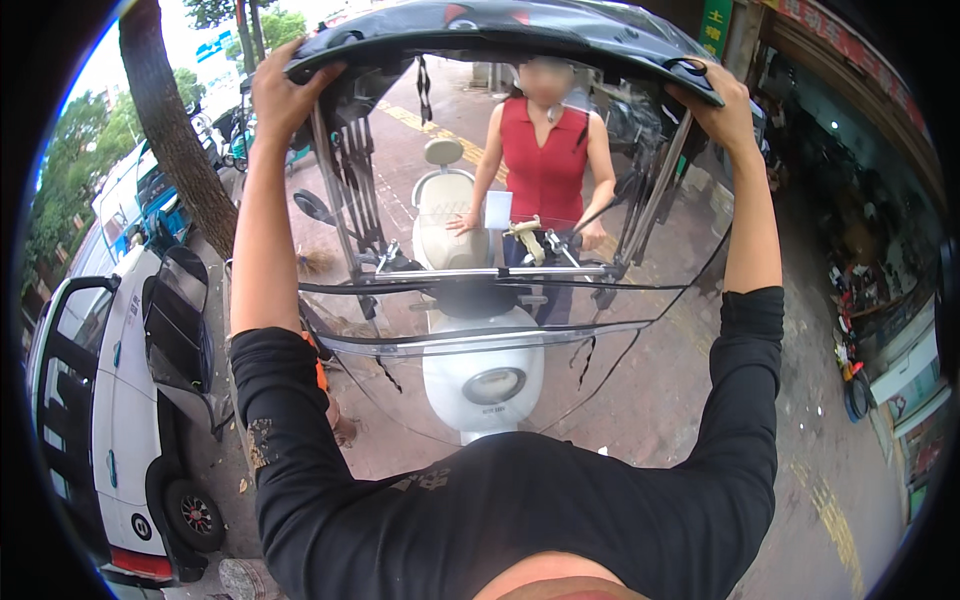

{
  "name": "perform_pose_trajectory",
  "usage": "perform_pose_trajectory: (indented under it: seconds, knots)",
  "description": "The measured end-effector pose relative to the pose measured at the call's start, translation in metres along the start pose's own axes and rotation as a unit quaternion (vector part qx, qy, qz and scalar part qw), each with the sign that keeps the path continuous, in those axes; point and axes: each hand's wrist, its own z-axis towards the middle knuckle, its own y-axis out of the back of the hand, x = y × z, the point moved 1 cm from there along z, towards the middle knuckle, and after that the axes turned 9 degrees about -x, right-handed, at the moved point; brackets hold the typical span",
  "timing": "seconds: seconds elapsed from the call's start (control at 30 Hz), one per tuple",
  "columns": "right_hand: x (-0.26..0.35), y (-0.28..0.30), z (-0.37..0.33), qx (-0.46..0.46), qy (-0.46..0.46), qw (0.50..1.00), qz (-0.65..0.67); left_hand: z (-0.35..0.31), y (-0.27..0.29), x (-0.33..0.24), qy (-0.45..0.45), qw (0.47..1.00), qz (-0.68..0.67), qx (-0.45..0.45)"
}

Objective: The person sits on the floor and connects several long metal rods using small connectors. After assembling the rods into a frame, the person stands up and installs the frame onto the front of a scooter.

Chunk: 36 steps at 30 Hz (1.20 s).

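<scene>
A white scooter (450, 395) stands in front of me, its oval headlight facing me and its cream seat (440, 215) behind. Above it spreads a dark canopy (400, 32) on metal poles (658, 195). Both my arms are raised. My left hand (285, 90) grips the canopy's left front corner, thumb under the edge. On the right front corner, my right hand (725, 110) is closed around the rim. A clear windshield (470, 342) with dark edging hangs below, loose black straps dangling from it.
Beyond the scooter stands a person in a red top (545, 150), one hand on the seat and the other by the handlebar. To the left are a white car (130, 400) and a tree trunk (170, 120). An open-fronted shop (850, 210) lines the right side.
</scene>
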Motion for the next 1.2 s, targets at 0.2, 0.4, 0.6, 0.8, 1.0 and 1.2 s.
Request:
perform_pose_trajectory:
  seconds: [0.2,0.4,0.6,0.8,1.0,1.2]
  knots:
    - [0.007,0.006,-0.009,0.024,-0.054,0.998,0.025,-0.011,-0.018,0.0,-0.036,0.998,0.017,-0.051]
    - [0.025,0.006,0.011,-0.012,-0.031,0.999,-0.026,-0.015,-0.001,0.009,-0.034,0.996,0.002,-0.088]
    - [0.033,-0.005,0.006,-0.054,-0.049,0.997,-0.029,-0.024,0.008,0.017,-0.035,0.996,0.005,-0.087]
    - [0.028,-0.001,0.004,-0.074,-0.029,0.996,-0.034,-0.023,0.019,0.01,-0.058,0.993,0.012,-0.099]
    - [0.005,-0.023,-0.023,-0.092,-0.045,0.994,-0.025,-0.013,0.026,-0.008,-0.085,0.989,0.101,-0.07]
    - [0.002,-0.028,-0.002,-0.119,-0.009,0.992,-0.036,-0.018,0.042,-0.002,-0.064,0.986,0.136,-0.073]
